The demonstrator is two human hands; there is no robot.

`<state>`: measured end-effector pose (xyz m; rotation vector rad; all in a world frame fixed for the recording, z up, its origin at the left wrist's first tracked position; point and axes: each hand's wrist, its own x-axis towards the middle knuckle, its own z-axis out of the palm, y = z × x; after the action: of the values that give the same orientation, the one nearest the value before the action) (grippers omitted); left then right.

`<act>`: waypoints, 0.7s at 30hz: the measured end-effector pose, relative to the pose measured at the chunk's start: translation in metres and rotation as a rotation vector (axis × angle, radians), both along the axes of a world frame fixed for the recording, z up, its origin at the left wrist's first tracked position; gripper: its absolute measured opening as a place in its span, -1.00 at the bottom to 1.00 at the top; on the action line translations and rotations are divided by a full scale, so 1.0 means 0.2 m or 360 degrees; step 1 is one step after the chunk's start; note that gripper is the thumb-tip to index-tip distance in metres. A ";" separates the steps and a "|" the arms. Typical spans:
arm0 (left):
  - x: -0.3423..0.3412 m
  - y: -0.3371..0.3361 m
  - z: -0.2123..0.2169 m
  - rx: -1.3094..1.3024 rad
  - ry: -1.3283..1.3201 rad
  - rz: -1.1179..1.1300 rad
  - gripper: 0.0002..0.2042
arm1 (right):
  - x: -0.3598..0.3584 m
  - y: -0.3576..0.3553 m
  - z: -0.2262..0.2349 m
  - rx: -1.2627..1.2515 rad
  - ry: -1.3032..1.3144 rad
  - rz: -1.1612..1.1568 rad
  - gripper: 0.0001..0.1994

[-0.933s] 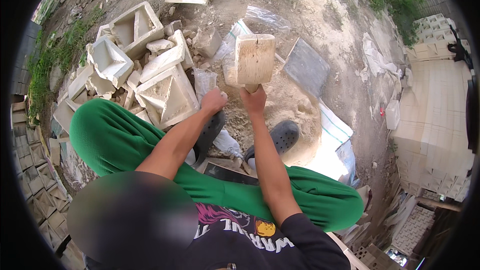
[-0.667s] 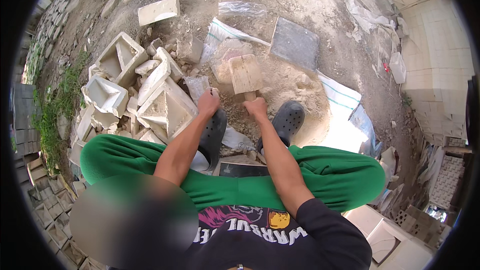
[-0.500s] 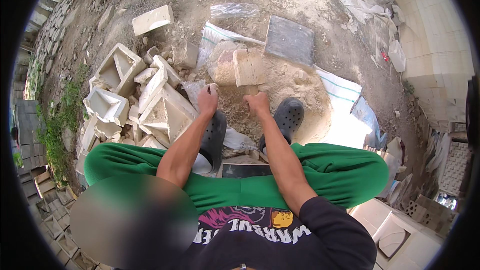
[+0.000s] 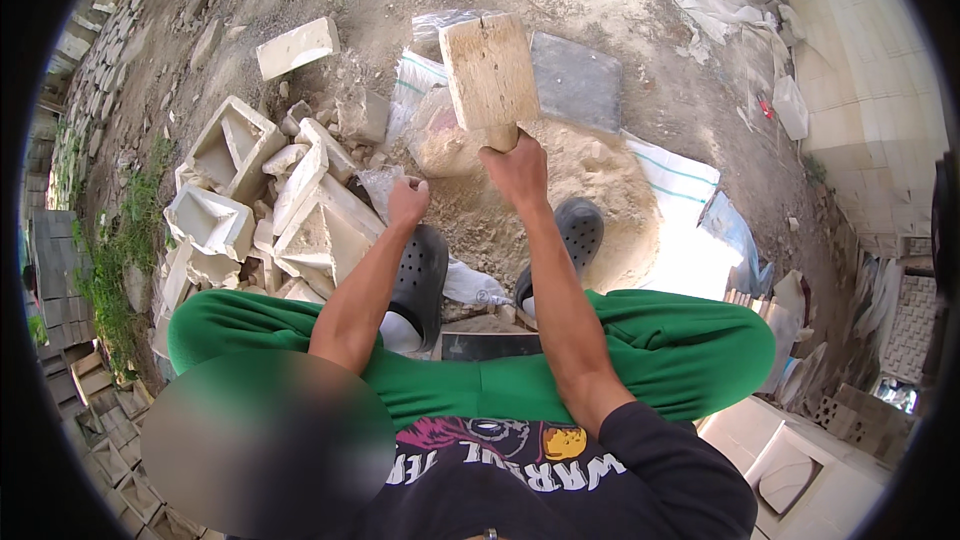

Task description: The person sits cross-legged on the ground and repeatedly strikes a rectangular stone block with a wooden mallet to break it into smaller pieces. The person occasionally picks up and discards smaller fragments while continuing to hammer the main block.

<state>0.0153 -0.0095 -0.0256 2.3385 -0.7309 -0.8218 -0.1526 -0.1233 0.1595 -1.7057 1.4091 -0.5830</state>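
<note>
Head view, my right arm: comes up from my dark sleeve (image 4: 650,450), crosses in front of my green trousers (image 4: 680,350) and reaches away from me between my knees.
Right hand: my right hand (image 4: 517,170) is wrapped firmly around the short handle of a wooden mallet (image 4: 490,72).
Mallet: its blocky head sits beyond my knuckles, tilted a little left, hiding part of the grey slab (image 4: 585,85) behind it.
Left arm: my forearm slants inward over my left knee; its upper part is lost in a blurred patch.
Left hand: my left hand (image 4: 408,200) is curled into a loose fist beside clear plastic (image 4: 378,186); I cannot tell whether anything is inside it.
Below the mallet: a pale chunk (image 4: 447,148) and crumbly powder (image 4: 610,190) on a white sack (image 4: 672,177).
To my left: a pile of broken cream blocks (image 4: 330,232).
</note>
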 end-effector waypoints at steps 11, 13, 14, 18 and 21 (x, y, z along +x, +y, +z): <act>0.01 0.09 -0.09 0.0010 0.0086 -0.0147 -0.69 | 0.00 0.28 -0.74 0.0285 0.0620 0.0055 -0.56; -0.02 0.09 -0.04 -0.0004 0.0033 -0.0208 -0.68 | -0.03 0.27 -0.77 0.0450 0.0665 0.0135 -0.57; -0.01 0.10 -0.05 0.0006 0.0023 -0.0200 -0.68 | -0.03 0.24 -0.71 0.0479 0.0597 0.0194 -0.57; -0.03 0.08 -0.03 -0.0008 -0.0006 -0.0276 -0.66 | 0.04 0.12 -0.53 0.0292 0.0341 0.0058 -0.65; -0.04 0.11 -0.05 -0.0040 -0.0094 -0.0300 -0.68 | 0.15 0.06 -0.17 0.0174 -0.0149 -0.0009 -0.67</act>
<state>0.0078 0.0117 -0.0356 2.3051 -0.9929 -0.8204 -0.1223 -0.1112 0.1249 -1.5691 1.3554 -0.5712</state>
